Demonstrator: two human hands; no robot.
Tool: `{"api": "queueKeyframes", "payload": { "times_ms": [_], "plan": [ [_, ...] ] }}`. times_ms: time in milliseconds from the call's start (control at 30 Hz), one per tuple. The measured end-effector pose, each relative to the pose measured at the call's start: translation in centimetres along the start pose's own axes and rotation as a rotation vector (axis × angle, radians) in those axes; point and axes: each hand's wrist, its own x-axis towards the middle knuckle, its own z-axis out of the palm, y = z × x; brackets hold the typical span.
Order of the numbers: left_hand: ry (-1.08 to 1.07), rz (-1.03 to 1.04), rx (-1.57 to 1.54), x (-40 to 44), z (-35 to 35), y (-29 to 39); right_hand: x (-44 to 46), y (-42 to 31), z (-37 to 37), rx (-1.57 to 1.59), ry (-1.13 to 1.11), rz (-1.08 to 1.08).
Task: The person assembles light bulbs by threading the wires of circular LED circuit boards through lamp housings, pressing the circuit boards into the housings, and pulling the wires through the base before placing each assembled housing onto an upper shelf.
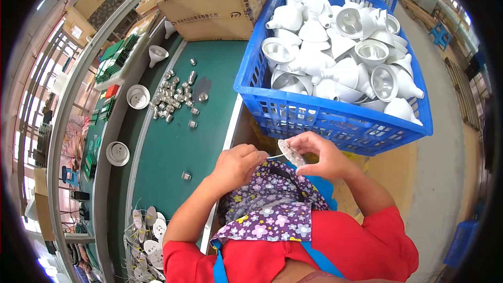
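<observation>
Over my lap, my right hand (326, 158) grips a round, pale LED board (291, 153) by its edge, tilted so its dotted face shows. A short white wire (274, 156) runs from the board to my left hand (238, 166), whose fingers are pinched on its end. Left of my hands, many silver screw caps (175, 97) lie in a loose group on the green bench top (173, 147), and a single cap (186, 175) sits nearer to me. A heap of similar wired round boards (152, 246) lies at the near left.
A blue crate (335, 110) full of white lamp housings (340, 73) stands ahead on the right. Behind the bench top is a cardboard box (215, 8). White cups (118, 153) stand along the dark strip at left, by a rail with green circuit boards (107, 107).
</observation>
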Motion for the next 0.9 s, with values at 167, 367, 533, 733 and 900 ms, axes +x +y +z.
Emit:
{"api": "queueKeyframes", "payload": {
  "times_ms": [167, 367, 533, 733, 900],
  "plan": [
    [0.057, 0.190, 0.078, 3.3, -1.3, -2.0, -0.7, -1.2, -4.5, 0.065, 0.058, 0.013],
    [0.168, -0.603, -0.620, 11.6, -1.6, -8.2, 0.3, -1.4, -10.5, 0.068, 0.481, -0.169],
    [0.212, -1.030, -1.124, 21.0, 2.9, -12.1, 1.9, -0.9, -13.1, -0.256, 0.702, -0.261],
    [0.154, -1.296, -0.933, 27.5, 9.1, -18.5, 2.7, 0.7, -14.4, -0.358, 0.779, -0.267],
    [0.291, -1.365, -0.989, 27.4, 12.3, -20.8, 3.0, 0.4, -14.6, -0.509, 0.782, -0.254]
  ]
}}
